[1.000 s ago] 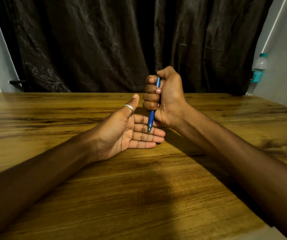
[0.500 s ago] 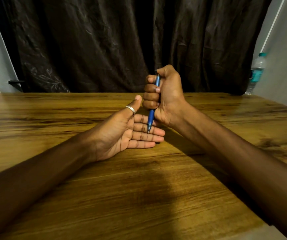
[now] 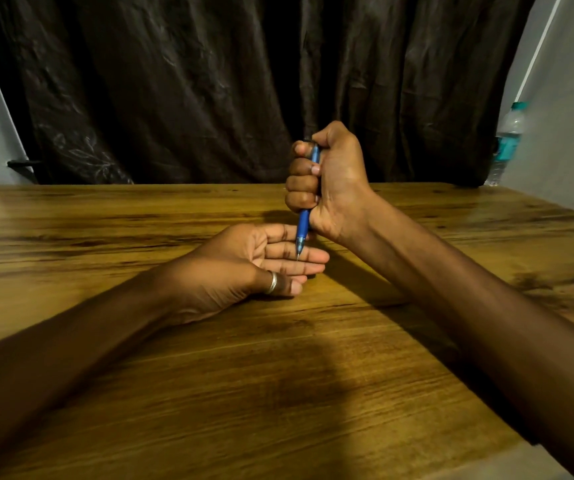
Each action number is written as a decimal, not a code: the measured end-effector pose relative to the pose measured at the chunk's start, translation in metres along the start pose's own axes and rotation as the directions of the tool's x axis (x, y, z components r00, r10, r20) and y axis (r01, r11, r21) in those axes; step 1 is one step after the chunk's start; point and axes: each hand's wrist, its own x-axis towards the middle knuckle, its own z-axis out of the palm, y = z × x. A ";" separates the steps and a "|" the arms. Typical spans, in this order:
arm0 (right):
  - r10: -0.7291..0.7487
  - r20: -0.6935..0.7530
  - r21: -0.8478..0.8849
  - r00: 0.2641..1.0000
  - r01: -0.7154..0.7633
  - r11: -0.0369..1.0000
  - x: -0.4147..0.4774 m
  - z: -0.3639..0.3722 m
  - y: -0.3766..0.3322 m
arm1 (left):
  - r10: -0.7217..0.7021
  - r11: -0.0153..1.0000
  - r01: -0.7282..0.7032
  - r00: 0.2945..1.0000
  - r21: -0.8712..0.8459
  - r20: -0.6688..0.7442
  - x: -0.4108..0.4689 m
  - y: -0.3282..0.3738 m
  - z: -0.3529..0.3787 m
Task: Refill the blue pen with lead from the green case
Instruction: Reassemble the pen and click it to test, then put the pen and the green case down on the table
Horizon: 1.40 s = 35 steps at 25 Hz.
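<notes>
I have the blue pen (image 3: 303, 225) clamped upright in my right hand (image 3: 327, 188), fist closed round the barrel, thumb over the top, tip down onto the fingers (image 3: 296, 252) of my left hand (image 3: 244, 268). That hand lies open on the surface (image 3: 278, 375), probably to catch lead. Since a moment ago its thumb has folded down. No green case in sight.

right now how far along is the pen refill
Done: nothing can be confirmed; the green case is not in view. In hand: the right hand fists the blue pen upright, tip down over the open left hand's fingers. Left: no lead shows at the tip, so loading remains unproven.
</notes>
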 end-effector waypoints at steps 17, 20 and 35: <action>0.022 0.009 -0.025 1.000 -0.022 0.999 -0.001 0.002 0.002 | 0.022 0.999 -0.025 0.994 -0.026 -0.105 -0.002 0.002 0.007; 0.022 0.014 -0.006 1.000 -0.022 1.000 -0.001 0.002 0.002 | 0.015 0.999 -0.019 0.993 -0.034 -0.118 -0.003 0.005 0.010; -0.028 0.054 -0.673 0.998 0.057 0.738 -0.001 0.003 -0.009 | -0.034 0.998 0.051 0.883 0.024 -0.468 0.001 0.023 -0.001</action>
